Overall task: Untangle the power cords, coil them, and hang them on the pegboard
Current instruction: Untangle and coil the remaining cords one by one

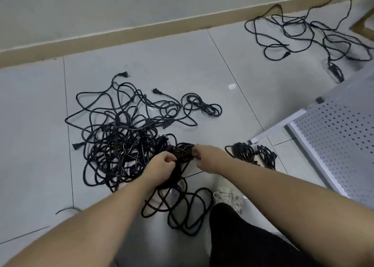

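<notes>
A big tangle of black power cords (pixel 119 143) lies on the grey tiled floor in front of me. My left hand (pixel 159 166) grips a bunch of black cord loops (pixel 183 151) from the left side. My right hand (pixel 206 155) pinches the same bunch from the right. Loose loops of this cord (pixel 182 208) trail down to the floor below my hands. Two small coiled cords (pixel 251 152) lie to the right of my hands. The white pegboard (pixel 344 137) lies flat at the right.
A second loose spread of black cords (pixel 307 32) lies at the far right by the beige skirting (pixel 141 29). A small loose bundle (pixel 202 105) sits behind the main tangle. My white shoe (pixel 226 192) and dark trouser leg (pixel 242 236) are below my right arm.
</notes>
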A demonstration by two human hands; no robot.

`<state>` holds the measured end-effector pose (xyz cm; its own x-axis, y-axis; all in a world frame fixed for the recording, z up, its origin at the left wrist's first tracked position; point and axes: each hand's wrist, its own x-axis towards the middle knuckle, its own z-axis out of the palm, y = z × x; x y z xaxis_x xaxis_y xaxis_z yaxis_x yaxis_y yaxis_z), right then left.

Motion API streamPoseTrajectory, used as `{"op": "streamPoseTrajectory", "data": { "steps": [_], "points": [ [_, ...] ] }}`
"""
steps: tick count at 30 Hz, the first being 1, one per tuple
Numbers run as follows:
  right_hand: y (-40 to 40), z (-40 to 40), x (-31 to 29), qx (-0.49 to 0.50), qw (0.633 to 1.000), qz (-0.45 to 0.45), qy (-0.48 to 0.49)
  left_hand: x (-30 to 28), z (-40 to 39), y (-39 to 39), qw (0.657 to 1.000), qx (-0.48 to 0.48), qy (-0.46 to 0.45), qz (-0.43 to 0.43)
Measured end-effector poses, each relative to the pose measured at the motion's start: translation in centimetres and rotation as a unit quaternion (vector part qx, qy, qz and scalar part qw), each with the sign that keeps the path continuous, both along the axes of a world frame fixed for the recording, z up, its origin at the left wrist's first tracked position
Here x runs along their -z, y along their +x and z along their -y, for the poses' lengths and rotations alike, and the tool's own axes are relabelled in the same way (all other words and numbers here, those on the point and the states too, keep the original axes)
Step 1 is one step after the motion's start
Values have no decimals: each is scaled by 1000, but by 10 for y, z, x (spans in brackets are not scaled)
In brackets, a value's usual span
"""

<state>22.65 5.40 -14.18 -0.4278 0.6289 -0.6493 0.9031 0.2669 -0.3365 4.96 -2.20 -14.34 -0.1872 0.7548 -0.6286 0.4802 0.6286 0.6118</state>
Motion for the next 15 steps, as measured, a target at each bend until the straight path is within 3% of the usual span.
{"op": "streamPoseTrajectory", "data": {
  "steps": [3,6,10,15],
  "points": [
    [-13,-6,28,13,1000,14,-6,13,-4,-9,1000,3,-1,-10],
    [-26,-9,46,23,1000,11,18,24,-6,-13,997,25,19,-76],
    [-36,-13,58,-32,997,52,57,38,-11,-14,984,51,76,-151],
    [-43,-18,61,3,995,84,45,44,-16,-16,974,73,47,-207]
  ]
}}
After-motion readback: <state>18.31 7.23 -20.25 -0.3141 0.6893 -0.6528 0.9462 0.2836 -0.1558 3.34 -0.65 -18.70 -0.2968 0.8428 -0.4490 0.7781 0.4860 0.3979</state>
